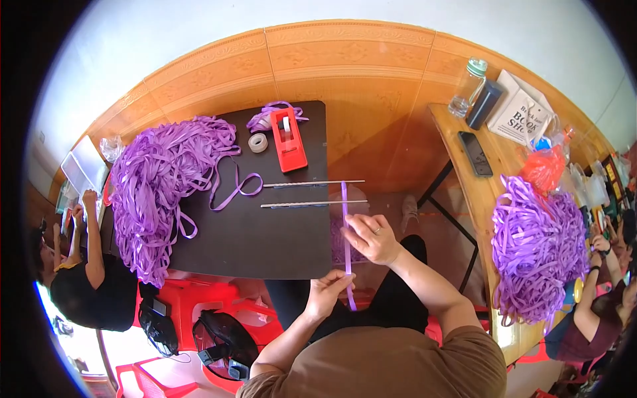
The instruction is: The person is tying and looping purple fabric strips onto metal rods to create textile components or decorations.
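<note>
A narrow purple ribbon (pixel 347 254) runs from two thin rods down toward my lap. The far rod (pixel 314 183) and the near rod (pixel 314 203) lie side by side, sticking out past the dark table's right edge. My left hand (pixel 325 292) pinches the ribbon low down, and a short tail hangs below it. Higher up, beneath the rods, my right hand (pixel 373 240) has its bent fingers at the ribbon, with thumb and fingertips closed on it. A big heap of purple ribbon (pixel 169 179) covers the table's left part, with one loose strand (pixel 233 194) trailing toward the rods.
The dark table (pixel 245 245) also carries a red tape dispenser (pixel 288 142) and a tape roll (pixel 258 142). On a wooden table (pixel 458 192) at right lie another ribbon heap (pixel 537 252), a phone (pixel 475 154), a bottle (pixel 468 87) and a paper bag (pixel 521 109). People sit at both sides.
</note>
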{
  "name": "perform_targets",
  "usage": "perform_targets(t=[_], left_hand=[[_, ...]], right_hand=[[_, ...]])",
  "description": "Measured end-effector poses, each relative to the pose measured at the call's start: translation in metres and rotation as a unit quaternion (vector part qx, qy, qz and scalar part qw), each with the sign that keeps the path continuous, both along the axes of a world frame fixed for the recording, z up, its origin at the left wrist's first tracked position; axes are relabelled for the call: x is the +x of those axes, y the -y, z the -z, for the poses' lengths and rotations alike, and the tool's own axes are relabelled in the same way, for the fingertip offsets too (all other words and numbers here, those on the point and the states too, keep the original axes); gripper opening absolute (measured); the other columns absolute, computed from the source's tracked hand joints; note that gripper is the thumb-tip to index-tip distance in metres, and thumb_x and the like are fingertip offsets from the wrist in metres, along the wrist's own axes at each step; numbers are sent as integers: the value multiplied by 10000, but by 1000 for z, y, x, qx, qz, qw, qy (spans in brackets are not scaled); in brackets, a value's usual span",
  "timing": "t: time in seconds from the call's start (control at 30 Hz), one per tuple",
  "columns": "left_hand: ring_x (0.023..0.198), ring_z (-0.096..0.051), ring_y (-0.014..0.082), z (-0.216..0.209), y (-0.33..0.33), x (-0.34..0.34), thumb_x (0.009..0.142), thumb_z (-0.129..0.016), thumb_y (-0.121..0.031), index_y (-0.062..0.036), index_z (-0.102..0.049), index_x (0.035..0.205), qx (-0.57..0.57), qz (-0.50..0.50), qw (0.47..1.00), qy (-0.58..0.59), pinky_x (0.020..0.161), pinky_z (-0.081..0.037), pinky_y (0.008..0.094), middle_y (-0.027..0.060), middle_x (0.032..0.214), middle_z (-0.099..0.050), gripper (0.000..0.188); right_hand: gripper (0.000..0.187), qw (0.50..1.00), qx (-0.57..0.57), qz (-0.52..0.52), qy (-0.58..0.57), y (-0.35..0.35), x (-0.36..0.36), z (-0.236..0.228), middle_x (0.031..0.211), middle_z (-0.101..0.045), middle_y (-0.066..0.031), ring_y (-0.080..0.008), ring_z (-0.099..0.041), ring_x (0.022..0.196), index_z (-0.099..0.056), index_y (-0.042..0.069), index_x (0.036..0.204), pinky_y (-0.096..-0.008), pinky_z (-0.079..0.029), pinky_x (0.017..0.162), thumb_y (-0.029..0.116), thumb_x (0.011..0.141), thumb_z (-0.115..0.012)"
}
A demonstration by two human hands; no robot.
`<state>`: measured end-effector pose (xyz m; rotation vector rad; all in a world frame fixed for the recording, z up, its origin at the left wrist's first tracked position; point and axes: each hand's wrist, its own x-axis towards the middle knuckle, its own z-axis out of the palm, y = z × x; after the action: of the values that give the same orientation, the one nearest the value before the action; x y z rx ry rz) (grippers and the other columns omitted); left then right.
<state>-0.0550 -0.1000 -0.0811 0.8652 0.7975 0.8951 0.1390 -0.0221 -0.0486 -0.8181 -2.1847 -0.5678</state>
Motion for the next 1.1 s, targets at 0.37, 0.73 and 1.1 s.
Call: perform_targets(t=[0.37,0.73,1.1], left_hand=[[663,-613,140,-9,5,2,907,-590,-51,10,-682,948,-53,-13,993,108,599,-506,263,86,770,-664,117],[765,-620,198,-6,2,-1,933,-554,-87,19,-666,1032,-103,74,955,269,694,-513,331,125,854,-664,183],[962,-579,157,32,-18,3,957,-506,-116,-63,-451,1341,-126,107,969,181,874,-490,329,96,1196,-570,391]], right_hand=[[299,999,36,0,4,9,-7,-2,1076,-631,-118,-223,-595,922,-696,23,937,-326,-439,677,132,663,-644],[336,995,-12,-43,-87,16,-18,-28,988,-651,-122,-213,-622,810,-649,-10,964,-315,-409,638,100,663,-749],[179,852,-380,-108,-344,-57,-1,-104,823,-628,-118,-176,-617,752,-603,-64,891,-269,-485,692,-151,823,-461]])
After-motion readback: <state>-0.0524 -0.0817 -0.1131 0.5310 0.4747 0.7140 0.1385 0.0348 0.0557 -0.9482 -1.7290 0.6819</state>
